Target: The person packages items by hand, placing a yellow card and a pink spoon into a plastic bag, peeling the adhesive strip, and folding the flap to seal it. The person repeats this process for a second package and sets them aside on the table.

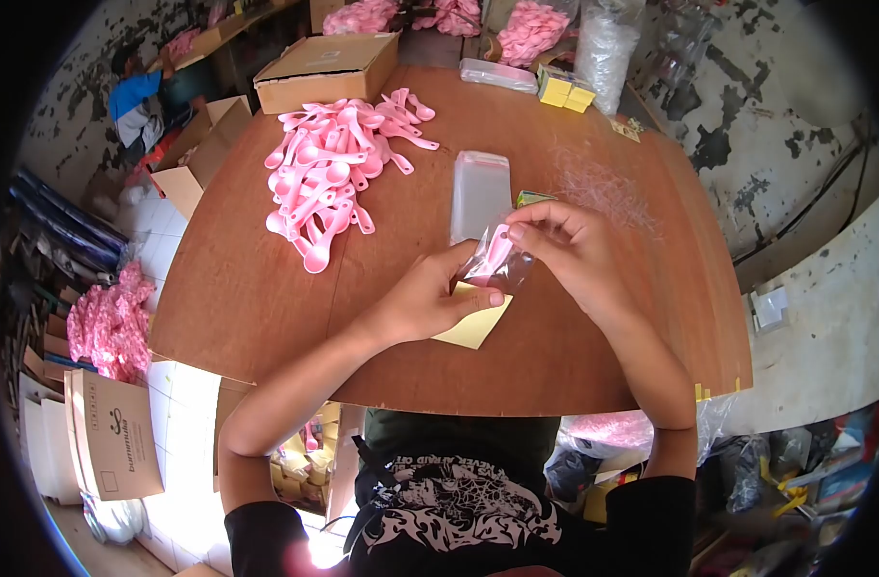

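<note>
- Nearest, a clear bag (507,269) holding a pink spoon (494,252) is pinched shut-fingered by the left hand (430,298) and right hand (564,245), above the counter (257,298).
- A yellow card (473,329) is laid under the bag.
- Loose spoons (329,173) are piled behind, beside stacked bags (480,192).

The pink piece (495,252) inside the small clear bag (505,264) is blurred by the plastic, its shape unclear. The left hand (430,300) covers much of the yellow card (473,329), and the right hand (569,245) hides all but a corner of a small box (533,198).
</note>
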### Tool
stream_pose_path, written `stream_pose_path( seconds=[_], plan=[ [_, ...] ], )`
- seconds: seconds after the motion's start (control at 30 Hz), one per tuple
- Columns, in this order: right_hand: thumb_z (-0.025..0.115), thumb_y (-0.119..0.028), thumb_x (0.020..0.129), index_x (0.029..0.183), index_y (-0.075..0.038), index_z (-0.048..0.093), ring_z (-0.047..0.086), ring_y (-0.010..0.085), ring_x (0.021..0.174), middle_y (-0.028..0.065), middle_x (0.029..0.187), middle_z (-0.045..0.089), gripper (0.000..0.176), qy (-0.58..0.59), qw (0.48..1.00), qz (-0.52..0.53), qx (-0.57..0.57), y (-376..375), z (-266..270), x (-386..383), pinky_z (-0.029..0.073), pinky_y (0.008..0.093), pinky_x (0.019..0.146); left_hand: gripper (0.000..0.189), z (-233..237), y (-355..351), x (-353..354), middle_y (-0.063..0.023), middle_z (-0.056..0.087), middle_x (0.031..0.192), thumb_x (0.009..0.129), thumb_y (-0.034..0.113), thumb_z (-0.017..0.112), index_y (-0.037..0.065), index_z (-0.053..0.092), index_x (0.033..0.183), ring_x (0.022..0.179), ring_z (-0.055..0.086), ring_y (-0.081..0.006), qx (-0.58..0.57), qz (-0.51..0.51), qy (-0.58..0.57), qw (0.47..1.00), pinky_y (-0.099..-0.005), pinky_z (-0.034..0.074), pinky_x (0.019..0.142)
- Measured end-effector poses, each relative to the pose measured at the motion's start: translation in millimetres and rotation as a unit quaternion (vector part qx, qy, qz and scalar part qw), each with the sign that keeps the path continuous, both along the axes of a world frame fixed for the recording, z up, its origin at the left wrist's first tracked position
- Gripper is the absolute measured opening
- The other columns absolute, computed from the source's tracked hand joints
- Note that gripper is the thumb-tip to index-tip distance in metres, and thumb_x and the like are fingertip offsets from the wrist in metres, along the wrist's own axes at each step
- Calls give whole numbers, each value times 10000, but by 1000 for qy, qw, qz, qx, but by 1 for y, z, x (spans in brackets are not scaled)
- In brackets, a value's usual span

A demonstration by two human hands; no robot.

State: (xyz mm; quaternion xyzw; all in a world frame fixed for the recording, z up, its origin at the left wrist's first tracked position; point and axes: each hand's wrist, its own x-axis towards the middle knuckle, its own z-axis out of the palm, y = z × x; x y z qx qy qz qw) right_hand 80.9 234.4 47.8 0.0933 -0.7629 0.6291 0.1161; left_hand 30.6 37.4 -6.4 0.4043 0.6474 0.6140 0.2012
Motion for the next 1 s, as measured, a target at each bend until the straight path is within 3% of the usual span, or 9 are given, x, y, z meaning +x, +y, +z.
stream_pose_path(
  seconds=[0.07,0.1,0.17,0.27,0.4,0.5,0.57,0.67,1.0],
  plan=[
    [668,-37,870,953,2,699,649,114,829,63,910,699,97,53,997,-33,42,3,14,0,525,263,738,527,0,0,-1,-117,653,1083,850,216,732,2,512,1279,1013,613,-187,-3,-4,-28,1000,-344,479,899],
    [668,-37,870,953,2,699,649,114,829,63,910,699,97,51,997,-32,43,3,27,0,525,263,738,543,-1,0,-2,-116,597,1162,855,203,728,2,484,1297,1086,572,-193,34,52,73,995,-355,452,954],
    [671,-8,842,935,22,706,666,139,780,79,889,709,104,372,880,-161,249,6,55,-5,525,258,701,560,0,-2,-5,-114,540,1240,860,191,723,2,457,1315,1159,531,-199,69,109,169,977,-366,424,1010],
    [678,19,811,925,30,706,673,155,777,95,887,708,118,247,918,-81,301,22,53,-27,522,258,674,572,8,-9,-6,-129,490,1286,856,192,722,-1,446,1319,1242,475,-240,52,173,144,973,-395,400,1047],
    [675,17,816,937,18,711,661,140,767,100,875,702,126,252,938,-18,237,12,45,-12,513,253,661,564,6,-14,-9,-132,481,1299,868,200,708,-6,442,1320,1243,472,-239,80,175,126,973,-389,404,1044],
    [671,21,824,936,18,711,648,116,768,91,870,701,119,171,967,-21,188,-7,47,8,499,237,652,499,15,-11,-6,-149,571,1174,842,175,729,-5,509,1253,1123,569,-268,128,201,199,951,-387,455,974],
    [653,15,853,967,18,706,640,84,774,71,886,703,126,142,975,5,173,-11,38,13,487,213,646,465,23,-12,3,-137,589,1170,862,166,715,6,517,1251,1094,579,-209,193,64,14,979,-363,479,935],
    [615,-17,903,1029,28,687,649,65,773,55,916,701,151,-11,996,55,69,-22,20,23,490,184,655,267,21,-14,5,-110,650,1031,911,109,647,-19,575,1134,928,623,-128,181,24,-85,980,-289,520,801],
    [625,-7,885,1011,26,684,674,126,780,77,883,672,143,21,997,19,72,-30,-9,26,557,244,656,156,9,-12,8,-80,678,772,964,83,541,-49,612,1007,710,632,-87,140,85,-151,975,-228,484,626]
  ],
)
